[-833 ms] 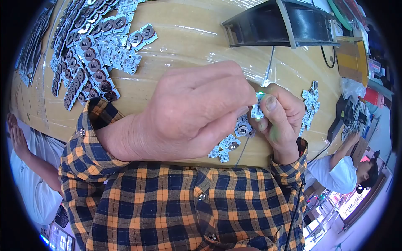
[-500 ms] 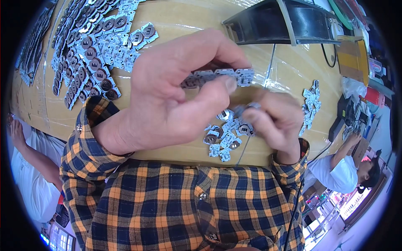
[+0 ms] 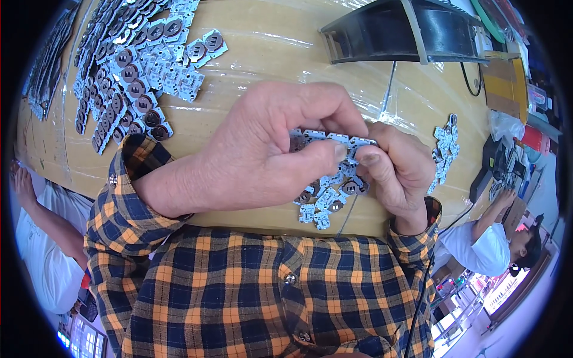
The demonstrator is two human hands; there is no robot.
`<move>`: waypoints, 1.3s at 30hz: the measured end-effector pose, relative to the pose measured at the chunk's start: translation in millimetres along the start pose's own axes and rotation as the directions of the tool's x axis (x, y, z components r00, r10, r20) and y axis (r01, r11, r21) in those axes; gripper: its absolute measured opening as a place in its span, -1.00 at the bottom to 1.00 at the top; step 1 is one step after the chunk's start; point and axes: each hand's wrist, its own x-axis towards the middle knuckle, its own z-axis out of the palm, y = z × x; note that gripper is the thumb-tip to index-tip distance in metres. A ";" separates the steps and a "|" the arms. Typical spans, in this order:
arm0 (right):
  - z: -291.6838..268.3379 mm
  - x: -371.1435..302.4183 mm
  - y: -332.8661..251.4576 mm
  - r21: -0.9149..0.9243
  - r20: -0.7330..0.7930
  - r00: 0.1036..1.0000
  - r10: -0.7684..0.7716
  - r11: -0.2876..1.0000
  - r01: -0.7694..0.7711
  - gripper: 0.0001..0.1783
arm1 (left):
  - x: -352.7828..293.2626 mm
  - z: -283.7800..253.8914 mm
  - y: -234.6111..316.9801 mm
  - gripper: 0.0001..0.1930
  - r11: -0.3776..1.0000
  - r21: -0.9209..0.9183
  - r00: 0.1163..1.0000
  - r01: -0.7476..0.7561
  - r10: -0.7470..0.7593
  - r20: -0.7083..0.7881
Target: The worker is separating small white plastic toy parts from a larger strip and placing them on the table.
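A strip of small joined circuit boards [image 3: 316, 136] is pinched between the thumb and curled fingers of my left hand [image 3: 268, 143]. At its right end my right hand [image 3: 400, 167] grips the last board between thumb and forefinger. Both hands are closed, their fingertips almost touching. Just below them on the table, partly covered by my hands, lies a loose pile of small single boards [image 3: 327, 200], several carrying round dark coin cells.
Many board strips with coin cells [image 3: 134, 77] cover the table's far left. A black fan-like housing [image 3: 406, 33] stands at the back. Another small pile of boards [image 3: 444, 146] lies at right. Other people sit on both sides, one at right [image 3: 483, 244].
My right hand has come up from the loose pile to the strip's right end. My left hand has lowered slightly and moved right with the strip.
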 end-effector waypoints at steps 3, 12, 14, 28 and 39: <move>-1.2 -0.1 -5.4 0.026 -0.034 0.996 0.079 0.997 -0.078 -0.81 | -1.6 -5.6 5.2 -0.88 0.966 0.240 0.996 0.094 -0.093 -0.016; -1.8 -1.1 -9.8 0.631 0.109 0.903 0.415 0.674 -0.385 -0.62 | 3.7 -3.1 7.9 -0.86 0.941 -0.261 0.977 0.215 -0.210 0.046; -0.7 -2.3 -6.2 0.568 0.067 0.917 0.392 0.741 -0.358 -0.62 | -0.3 -0.9 1.9 -0.86 0.986 -0.140 0.995 0.090 -0.095 -0.026; -1.0 -7.0 -7.5 0.426 0.009 0.913 0.408 0.824 -0.373 -0.66 | -1.2 1.7 -2.1 -0.69 0.669 0.629 0.863 -0.397 0.505 0.007; 0.4 -6.6 -7.0 0.409 -0.003 0.913 0.409 0.833 -0.372 -0.65 | 2.3 1.6 -0.9 -0.74 0.718 0.569 0.867 -0.402 0.497 -0.015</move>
